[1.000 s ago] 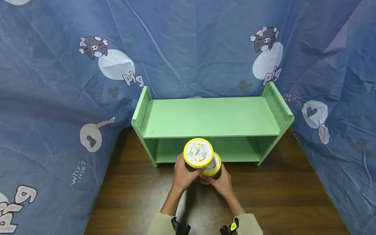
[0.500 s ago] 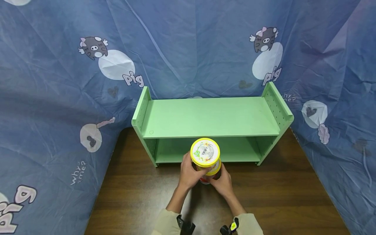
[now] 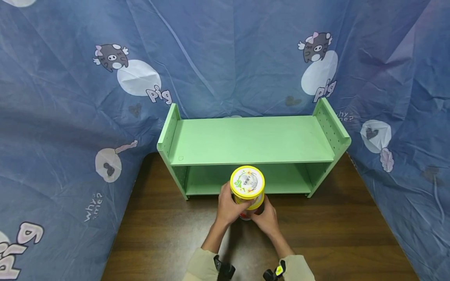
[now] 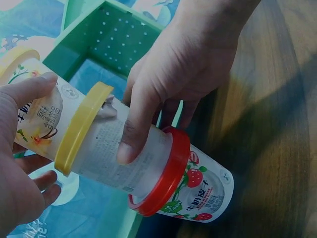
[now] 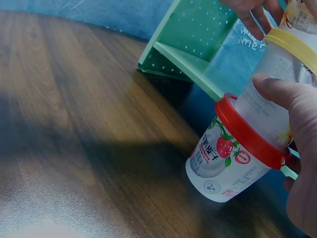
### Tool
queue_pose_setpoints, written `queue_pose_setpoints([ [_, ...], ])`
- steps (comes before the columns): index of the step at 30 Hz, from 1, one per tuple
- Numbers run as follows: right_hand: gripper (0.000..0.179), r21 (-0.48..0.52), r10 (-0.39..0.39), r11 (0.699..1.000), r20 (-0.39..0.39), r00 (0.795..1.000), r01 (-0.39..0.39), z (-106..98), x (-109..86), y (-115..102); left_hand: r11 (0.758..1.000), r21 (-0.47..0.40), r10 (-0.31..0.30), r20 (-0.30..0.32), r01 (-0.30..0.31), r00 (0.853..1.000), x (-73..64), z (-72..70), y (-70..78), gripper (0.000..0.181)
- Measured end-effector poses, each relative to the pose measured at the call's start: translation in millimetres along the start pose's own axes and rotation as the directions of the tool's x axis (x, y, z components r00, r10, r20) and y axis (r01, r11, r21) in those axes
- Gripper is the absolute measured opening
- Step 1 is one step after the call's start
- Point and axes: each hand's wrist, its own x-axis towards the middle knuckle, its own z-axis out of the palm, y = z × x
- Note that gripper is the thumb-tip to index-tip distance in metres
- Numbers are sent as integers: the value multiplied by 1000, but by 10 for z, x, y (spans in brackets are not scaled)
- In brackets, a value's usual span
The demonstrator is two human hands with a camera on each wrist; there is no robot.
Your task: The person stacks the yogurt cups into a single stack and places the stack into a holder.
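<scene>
Three white tubs stand stacked on the wooden table. At the bottom is a red-lidded tub (image 5: 223, 163) with strawberries printed on it. My right hand (image 3: 268, 219) grips the yellow-lidded middle tub (image 4: 111, 141), thumb across its plain white side. The upper yellow-lidded tub (image 3: 247, 181) sits on the middle tub's lid or just at it; I cannot tell if they are fully in contact. My left hand (image 3: 226, 208) holds this upper tub, its thumb pressed on the printed label in the left wrist view. From the head, the upper tub hides most of the stack.
Just behind the stack stands a green shelf unit (image 3: 253, 140) with two levels and raised perforated side panels. The brown wooden table (image 3: 168, 234) extends left, right and in front. A blue printed cloth (image 3: 225, 58) hangs at the back and sides.
My left hand has moved right with the upper tub, bringing it over the middle tub's lid, which is now mostly covered from above. The right hand has stayed in place.
</scene>
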Motion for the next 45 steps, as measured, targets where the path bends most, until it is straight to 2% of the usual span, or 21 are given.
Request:
queue_pose_setpoints([
  [24, 80, -20, -19, 1000, -6, 1000, 19, 11, 1, 27, 999, 23, -31, 29, 30, 999, 16, 44, -28, 83],
  [38, 82, -1, 14, 1000, 17, 1000, -14, -3, -1, 6, 1000, 30, -6, 33, 5, 999, 21, 43, -57, 83],
  [45, 82, 1, 7, 1000, 22, 1000, -7, -18, 1, -2, 1000, 19, -4, 51, 3, 999, 6, 25, -55, 90],
])
